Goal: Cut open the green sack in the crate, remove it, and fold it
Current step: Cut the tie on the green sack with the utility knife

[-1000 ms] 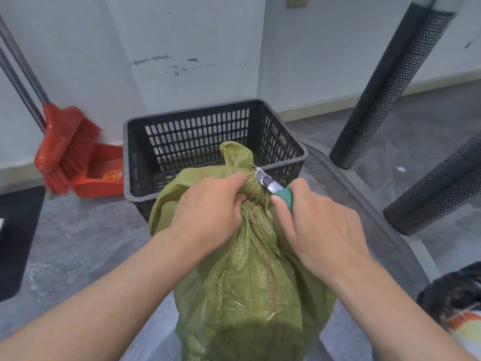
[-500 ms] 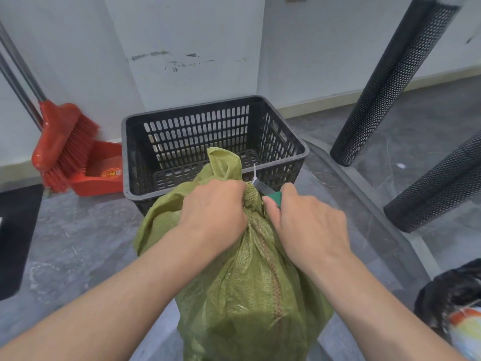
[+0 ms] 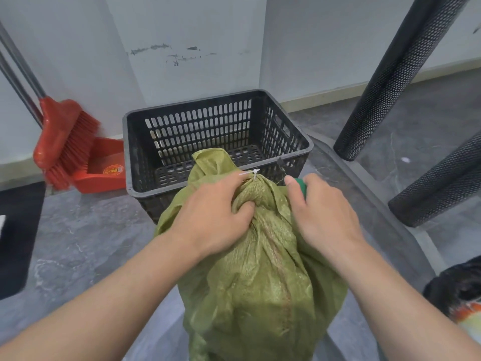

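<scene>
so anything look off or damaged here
Mostly no. The wall behind the black crate has dark scuffs and chipped paint. The green sack is intact, its neck cinched by a white zip tie; left hand grips it.

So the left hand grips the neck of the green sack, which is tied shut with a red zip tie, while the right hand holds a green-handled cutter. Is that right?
Not quite: the zip tie is white, not red, as the head view shows. The rest holds: the left hand grips the neck of the green sack, and the right hand holds a green-handled cutter.
</scene>
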A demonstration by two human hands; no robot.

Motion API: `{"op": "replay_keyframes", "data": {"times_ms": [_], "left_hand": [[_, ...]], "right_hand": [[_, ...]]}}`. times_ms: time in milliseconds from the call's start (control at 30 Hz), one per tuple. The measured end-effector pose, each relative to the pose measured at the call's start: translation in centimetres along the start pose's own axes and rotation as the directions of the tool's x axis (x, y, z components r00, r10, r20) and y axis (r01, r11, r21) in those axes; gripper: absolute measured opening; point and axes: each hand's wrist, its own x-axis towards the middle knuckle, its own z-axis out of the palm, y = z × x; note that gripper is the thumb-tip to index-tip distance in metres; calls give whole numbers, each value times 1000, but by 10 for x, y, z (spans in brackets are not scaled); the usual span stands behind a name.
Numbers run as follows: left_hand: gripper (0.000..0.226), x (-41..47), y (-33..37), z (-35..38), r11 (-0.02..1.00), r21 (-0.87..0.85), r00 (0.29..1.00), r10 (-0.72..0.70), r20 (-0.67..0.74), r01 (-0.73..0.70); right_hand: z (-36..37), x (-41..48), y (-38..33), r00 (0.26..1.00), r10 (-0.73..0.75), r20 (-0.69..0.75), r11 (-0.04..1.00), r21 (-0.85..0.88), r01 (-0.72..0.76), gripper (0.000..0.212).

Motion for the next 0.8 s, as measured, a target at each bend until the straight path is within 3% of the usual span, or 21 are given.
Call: {"op": "replay_keyframes", "data": {"times_ms": [200, 333, 433, 567, 733, 800], "left_hand": [[62, 2, -3, 8, 985, -164, 998, -38, 43, 44], [49, 7, -1, 17, 955, -294, 990, -75, -116, 38], [32, 10, 5, 20, 886, -464, 965, -107, -239, -17], [19, 14, 9, 17, 781, -622, 940, -168, -296, -57], [12, 17, 10, 2, 492, -871, 951, -270, -148, 4], [8, 21, 7, -9, 555, -832, 917, -336, -216, 7]], "right_hand": [[10, 2, -4, 1000, -4, -5, 985, 173, 4, 48], [16, 4, -2, 1000, -21, -21, 963, 268, 26, 48], [16, 4, -3, 999, -34, -39, 955, 293, 44, 48], [12, 1, -4, 999, -37, -22, 943, 331, 42, 48], [6, 0, -2, 1000, 18, 9, 885, 464, -20, 39], [5, 2, 1, 999, 49, 21, 856, 514, -53, 28]]}}
